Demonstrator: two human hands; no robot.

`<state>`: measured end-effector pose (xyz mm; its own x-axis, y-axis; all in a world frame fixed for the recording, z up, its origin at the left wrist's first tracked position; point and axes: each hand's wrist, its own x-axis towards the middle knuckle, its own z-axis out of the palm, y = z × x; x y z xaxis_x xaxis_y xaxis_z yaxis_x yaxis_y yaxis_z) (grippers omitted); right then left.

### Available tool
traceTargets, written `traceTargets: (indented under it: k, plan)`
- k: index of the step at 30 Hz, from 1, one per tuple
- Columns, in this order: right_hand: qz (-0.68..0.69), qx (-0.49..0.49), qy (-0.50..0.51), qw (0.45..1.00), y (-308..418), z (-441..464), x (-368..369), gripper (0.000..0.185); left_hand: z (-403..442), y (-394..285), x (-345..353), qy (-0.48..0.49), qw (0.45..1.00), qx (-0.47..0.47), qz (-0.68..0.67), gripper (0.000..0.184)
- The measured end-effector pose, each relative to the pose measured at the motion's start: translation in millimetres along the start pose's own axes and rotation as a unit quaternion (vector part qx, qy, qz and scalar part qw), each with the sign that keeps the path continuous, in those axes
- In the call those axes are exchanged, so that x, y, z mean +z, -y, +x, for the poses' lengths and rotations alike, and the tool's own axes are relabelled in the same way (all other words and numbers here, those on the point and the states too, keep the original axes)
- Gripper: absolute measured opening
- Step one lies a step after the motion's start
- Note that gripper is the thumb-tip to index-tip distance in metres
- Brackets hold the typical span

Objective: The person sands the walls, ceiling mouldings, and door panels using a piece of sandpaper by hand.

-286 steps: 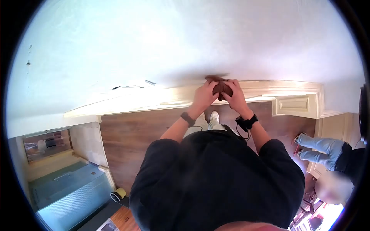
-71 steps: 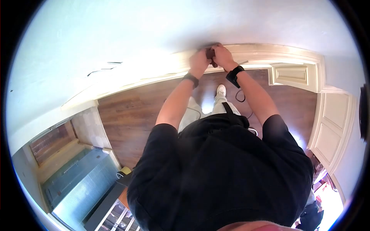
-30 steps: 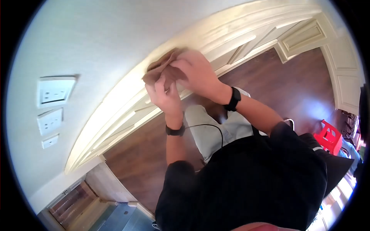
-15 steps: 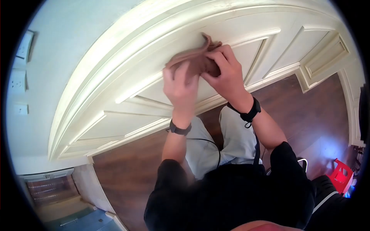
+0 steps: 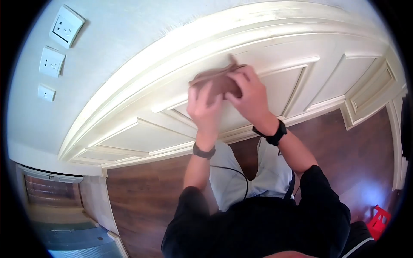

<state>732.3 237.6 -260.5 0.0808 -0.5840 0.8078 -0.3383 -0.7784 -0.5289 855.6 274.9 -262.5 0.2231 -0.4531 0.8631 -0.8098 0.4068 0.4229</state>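
Observation:
A bunched brown cloth [image 5: 221, 86] is gripped between my two hands, in front of the cream wall panelling [image 5: 275, 92]. My left hand [image 5: 204, 105] has its fingers bent over the cloth's left part. On the right side, my right hand [image 5: 251, 94] pinches the cloth between thumb and fingers. A loose end of it sticks up above the right fingers. Both hands are slightly blurred, and whether the cloth touches the panelling I cannot tell.
Wall sockets [image 5: 52, 62] sit on the pale wall at upper left. Dark wooden flooring [image 5: 142, 193] lies below the panelling. A red plastic stool [image 5: 378, 221] stands at lower right. A cable [image 5: 234, 169] crosses my light trousers.
The view has tilted, so the sockets and panelling appear further right or lower. Both hands still hold the cloth, and its bunched shape has shifted slightly.

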Motion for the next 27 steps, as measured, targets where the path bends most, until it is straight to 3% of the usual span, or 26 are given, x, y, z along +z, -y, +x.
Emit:
traceTargets:
  k: [4, 8, 13, 16, 20, 23, 27]
  plan:
    - [-0.015, 0.049, -0.067, 0.996, -34.8, -1.0, -29.2, 0.045, 12.7, -31.8, 39.7, 0.050, 0.998, 0.021, -0.027, 0.038]
    - [-0.064, 0.026, -0.130, 0.989, -77.7, -23.9, -53.9, 0.044, -9.5, -50.7, 80.6, 0.101, 0.994, 0.034, -0.028, 0.041]
    - [0.025, 0.109, -0.130, 0.985, -98.4, -56.5, -39.3, 0.038, -45.8, -34.2, 96.1, 0.101, 0.993, 0.019, -0.050, 0.040]
    - [0.091, 0.208, -0.057, 0.972, -81.0, -67.0, -19.9, 0.039, -66.1, -3.4, 85.1, 0.095, 0.995, 0.002, -0.013, 0.037]
    - [-0.012, 0.060, -0.004, 0.998, -70.2, -73.3, 18.0, 0.045, -76.4, 31.3, 47.8, 0.055, 0.998, -0.009, 0.027, 0.040]
    - [0.026, 0.066, 0.016, 0.997, -51.9, -70.6, 35.9, 0.044, -71.9, 32.1, 33.4, 0.026, 0.997, -0.068, 0.023, 0.039]
    - [-0.001, 0.075, -0.008, 0.997, -60.7, -67.1, 26.4, 0.041, -68.3, 35.3, 50.9, 0.020, 1.000, 0.005, -0.006, 0.039]
